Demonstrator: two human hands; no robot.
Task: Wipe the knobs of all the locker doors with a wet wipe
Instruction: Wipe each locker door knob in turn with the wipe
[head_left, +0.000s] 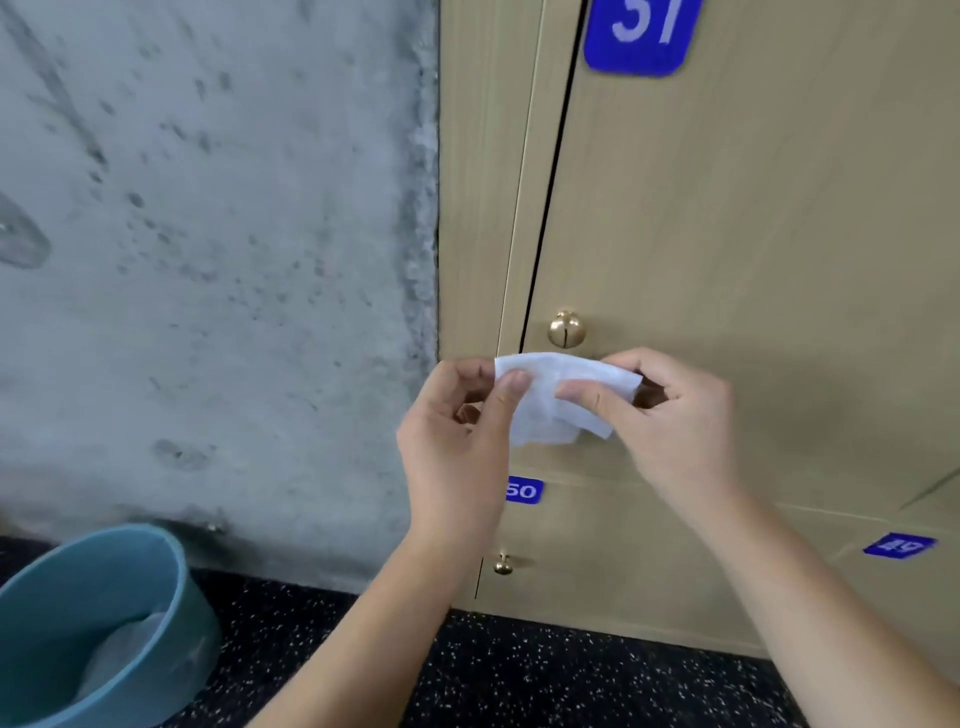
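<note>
Two hands, left hand (457, 431) and right hand (670, 415), each pinch the crumpled white wet wipe (556, 400); fold it into a pad first, then cup the round brass knob (566, 328) just above.

locker room: numbered locker doors (727, 234), bare concrete wall (208, 260).

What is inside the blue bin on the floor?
The blue bin holds a crumpled clear plastic liner. The near rim hides the bottom, so anything beneath the liner cannot be seen.
</note>
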